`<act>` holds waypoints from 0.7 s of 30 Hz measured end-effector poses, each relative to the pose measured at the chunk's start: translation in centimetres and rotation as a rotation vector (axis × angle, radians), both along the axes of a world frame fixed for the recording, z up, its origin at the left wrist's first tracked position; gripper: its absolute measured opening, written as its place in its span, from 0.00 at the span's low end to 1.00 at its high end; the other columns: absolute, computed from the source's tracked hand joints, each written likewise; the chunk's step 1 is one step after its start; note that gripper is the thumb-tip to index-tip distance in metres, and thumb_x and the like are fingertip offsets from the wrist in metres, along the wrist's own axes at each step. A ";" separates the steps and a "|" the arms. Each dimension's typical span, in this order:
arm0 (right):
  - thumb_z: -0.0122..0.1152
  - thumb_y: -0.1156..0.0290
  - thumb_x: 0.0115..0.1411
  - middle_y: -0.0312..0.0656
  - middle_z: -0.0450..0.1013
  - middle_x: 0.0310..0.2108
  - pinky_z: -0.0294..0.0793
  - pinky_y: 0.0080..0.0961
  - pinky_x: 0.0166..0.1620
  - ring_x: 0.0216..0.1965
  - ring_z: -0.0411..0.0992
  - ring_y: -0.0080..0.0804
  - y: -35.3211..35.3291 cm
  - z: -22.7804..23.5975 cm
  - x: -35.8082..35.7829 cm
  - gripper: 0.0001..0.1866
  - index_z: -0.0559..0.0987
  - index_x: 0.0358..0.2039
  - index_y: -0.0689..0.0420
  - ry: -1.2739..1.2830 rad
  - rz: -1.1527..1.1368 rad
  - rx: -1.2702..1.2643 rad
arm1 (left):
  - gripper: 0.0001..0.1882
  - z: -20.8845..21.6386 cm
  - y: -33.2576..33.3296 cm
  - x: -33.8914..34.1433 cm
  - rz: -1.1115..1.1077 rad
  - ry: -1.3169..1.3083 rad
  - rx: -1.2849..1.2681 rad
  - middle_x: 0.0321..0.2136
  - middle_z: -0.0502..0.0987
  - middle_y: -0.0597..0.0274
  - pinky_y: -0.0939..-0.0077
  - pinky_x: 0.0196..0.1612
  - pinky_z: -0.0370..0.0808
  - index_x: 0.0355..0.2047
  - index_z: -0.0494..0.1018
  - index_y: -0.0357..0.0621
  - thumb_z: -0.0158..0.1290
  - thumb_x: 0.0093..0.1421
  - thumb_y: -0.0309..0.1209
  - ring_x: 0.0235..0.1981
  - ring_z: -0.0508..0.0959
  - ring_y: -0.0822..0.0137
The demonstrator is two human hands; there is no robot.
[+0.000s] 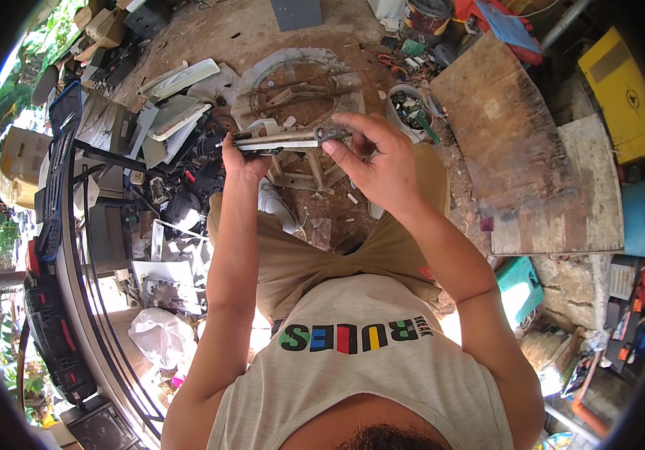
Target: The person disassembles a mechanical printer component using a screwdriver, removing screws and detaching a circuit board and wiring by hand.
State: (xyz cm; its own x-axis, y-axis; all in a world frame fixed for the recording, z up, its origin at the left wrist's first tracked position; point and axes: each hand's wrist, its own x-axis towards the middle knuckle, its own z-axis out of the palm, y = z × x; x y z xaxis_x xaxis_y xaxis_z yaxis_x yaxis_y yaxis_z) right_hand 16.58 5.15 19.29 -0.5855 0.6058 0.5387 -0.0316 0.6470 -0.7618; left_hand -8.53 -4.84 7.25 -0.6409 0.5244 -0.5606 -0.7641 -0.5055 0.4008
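- Closest to me, at the bottom centre of the frame, is the person's pale printed shirt (337, 307), with both bare forearms reaching up past it.
- Left hand (243, 160), upper centre: its fingers are wrapped around the left end of a slim metal part (286, 140), which lies nearly level across the frame.
- Right hand (381, 157), just right of centre: the thumb meets the part's right end, the fingers bent around it; whether they pinch it tight, I can't tell.
- I'd judge the step in hand to be working at that right end while the left hand steadies the piece. The next move seems to call for a firm left hold and light fingertip control on the right.
- Below the hands, brown trousers (300, 274) and a pale shoe (274, 205).
- Farther off, on the floor (221, 22): pale plastic panels (183, 80) upper left, a scrap-filled bucket (390, 111) upper right, and a stained wooden board (495, 135) beyond it to the right.
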 end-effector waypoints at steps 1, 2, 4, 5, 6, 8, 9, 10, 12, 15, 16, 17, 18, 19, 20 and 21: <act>0.73 0.59 0.51 0.35 0.68 0.21 0.68 0.26 0.25 0.20 0.67 0.26 0.0 -0.1 0.0 0.18 0.82 0.40 0.52 0.008 -0.001 0.014 | 0.28 0.0 0.1 0.0 0.012 0.006 -0.016 0.52 0.70 0.49 0.45 0.58 0.68 0.56 0.64 0.40 0.32 0.69 0.50 0.52 0.72 0.49; 0.72 0.59 0.51 0.35 0.68 0.21 0.68 0.26 0.25 0.20 0.67 0.26 0.1 -0.2 0.1 0.17 0.82 0.40 0.52 0.017 -0.001 0.028 | 0.29 0.0 0.2 0.0 0.023 0.013 -0.032 0.52 0.71 0.48 0.46 0.58 0.69 0.54 0.65 0.38 0.31 0.69 0.50 0.53 0.72 0.47; 0.72 0.59 0.52 0.35 0.68 0.22 0.68 0.26 0.25 0.20 0.67 0.26 0.2 -0.2 0.1 0.17 0.83 0.40 0.51 0.004 -0.003 0.047 | 0.28 -0.2 0.0 -0.1 0.005 0.006 -0.002 0.53 0.68 0.51 0.45 0.58 0.67 0.57 0.63 0.42 0.33 0.69 0.50 0.50 0.72 0.51; 0.72 0.59 0.52 0.35 0.68 0.22 0.68 0.26 0.25 0.21 0.67 0.26 0.2 -0.2 0.1 0.16 0.83 0.40 0.50 -0.003 -0.004 0.056 | 0.28 -0.5 -0.1 -0.2 -0.004 0.002 0.013 0.54 0.67 0.53 0.44 0.58 0.67 0.59 0.61 0.44 0.34 0.69 0.50 0.48 0.72 0.53; 0.72 0.59 0.52 0.35 0.67 0.21 0.68 0.26 0.25 0.21 0.67 0.27 0.2 -0.2 0.1 0.16 0.84 0.40 0.50 -0.002 -0.004 0.057 | 0.28 -0.7 -0.3 -0.3 0.000 -0.006 0.017 0.54 0.67 0.53 0.45 0.58 0.67 0.59 0.61 0.44 0.34 0.69 0.50 0.49 0.72 0.53; 0.72 0.59 0.51 0.35 0.66 0.21 0.68 0.26 0.25 0.21 0.67 0.27 0.2 -0.1 0.1 0.16 0.84 0.40 0.50 0.003 -0.009 0.060 | 0.28 -0.9 -0.3 -0.4 0.006 -0.019 0.024 0.54 0.66 0.53 0.45 0.58 0.67 0.59 0.61 0.44 0.34 0.69 0.50 0.49 0.72 0.53; 0.72 0.59 0.51 0.35 0.67 0.22 0.69 0.26 0.26 0.21 0.68 0.28 0.2 -0.1 0.1 0.16 0.84 0.40 0.50 -0.009 -0.006 0.054 | 0.28 -1.0 -0.3 -0.5 0.006 -0.020 0.021 0.54 0.66 0.53 0.45 0.58 0.67 0.59 0.61 0.44 0.34 0.69 0.50 0.49 0.72 0.53; 0.72 0.60 0.51 0.36 0.68 0.23 0.70 0.26 0.27 0.22 0.69 0.28 0.2 -0.1 0.2 0.16 0.84 0.40 0.50 -0.022 -0.003 0.049 | 0.28 -1.0 -0.3 -0.4 0.007 -0.024 0.019 0.54 0.66 0.53 0.45 0.58 0.67 0.59 0.61 0.44 0.34 0.69 0.50 0.49 0.72 0.53; 0.72 0.60 0.51 0.36 0.70 0.25 0.71 0.27 0.29 0.25 0.71 0.30 0.2 -0.2 0.3 0.16 0.84 0.40 0.50 -0.034 0.006 0.050 | 0.28 -1.1 -0.4 -0.3 0.011 -0.016 0.004 0.54 0.66 0.53 0.45 0.58 0.67 0.59 0.61 0.44 0.34 0.69 0.50 0.49 0.72 0.53; 0.72 0.60 0.51 0.38 0.73 0.30 0.73 0.29 0.34 0.31 0.73 0.34 0.1 -0.1 0.3 0.16 0.83 0.40 0.50 -0.013 0.027 0.090 | 0.27 -1.5 -0.7 -0.4 0.017 -0.002 -0.008 0.54 0.67 0.52 0.45 0.58 0.68 0.59 0.61 0.45 0.34 0.68 0.50 0.48 0.72 0.53; 0.72 0.60 0.51 0.38 0.74 0.32 0.74 0.29 0.35 0.33 0.74 0.35 0.2 0.0 0.2 0.16 0.83 0.40 0.50 0.009 0.033 0.119 | 0.27 -1.6 -0.8 -0.5 0.016 -0.009 0.004 0.54 0.67 0.52 0.45 0.57 0.68 0.58 0.61 0.45 0.34 0.68 0.50 0.48 0.72 0.53; 0.72 0.60 0.51 0.38 0.74 0.34 0.74 0.30 0.37 0.35 0.74 0.36 0.3 0.0 0.2 0.16 0.83 0.40 0.50 0.031 0.038 0.149 | 0.27 -1.7 -0.9 -0.6 0.014 -0.016 0.016 0.54 0.67 0.51 0.45 0.57 0.68 0.58 0.61 0.45 0.34 0.68 0.50 0.48 0.72 0.53; 0.72 0.60 0.51 0.38 0.74 0.34 0.74 0.30 0.38 0.36 0.74 0.36 0.4 0.0 0.1 0.17 0.83 0.40 0.51 0.029 0.053 0.157 | 0.27 -1.8 -0.9 -0.8 0.014 -0.022 0.013 0.53 0.67 0.52 0.45 0.57 0.69 0.58 0.62 0.45 0.34 0.68 0.51 0.48 0.72 0.53; 0.72 0.60 0.51 0.38 0.74 0.35 0.74 0.30 0.39 0.36 0.74 0.37 0.6 -0.1 0.2 0.17 0.83 0.40 0.51 0.023 0.064 0.166 | 0.27 -1.8 -0.7 -0.7 0.010 -0.032 0.010 0.53 0.67 0.52 0.45 0.56 0.69 0.58 0.62 0.45 0.35 0.68 0.51 0.48 0.73 0.52; 0.72 0.60 0.51 0.39 0.75 0.35 0.74 0.30 0.40 0.37 0.74 0.37 0.9 -0.1 0.3 0.17 0.83 0.41 0.51 0.018 0.073 0.174 | 0.27 -1.8 -0.5 -0.7 0.003 -0.041 0.007 0.53 0.68 0.52 0.45 0.56 0.69 0.57 0.62 0.45 0.35 0.68 0.51 0.48 0.73 0.52; 0.72 0.61 0.51 0.39 0.74 0.36 0.74 0.29 0.40 0.37 0.74 0.35 1.2 0.0 0.3 0.17 0.83 0.41 0.52 -0.004 0.080 0.188 | 0.27 -1.6 -0.2 -0.9 0.004 -0.014 -0.009 0.52 0.68 0.52 0.45 0.56 0.70 0.57 0.62 0.45 0.35 0.68 0.51 0.47 0.73 0.52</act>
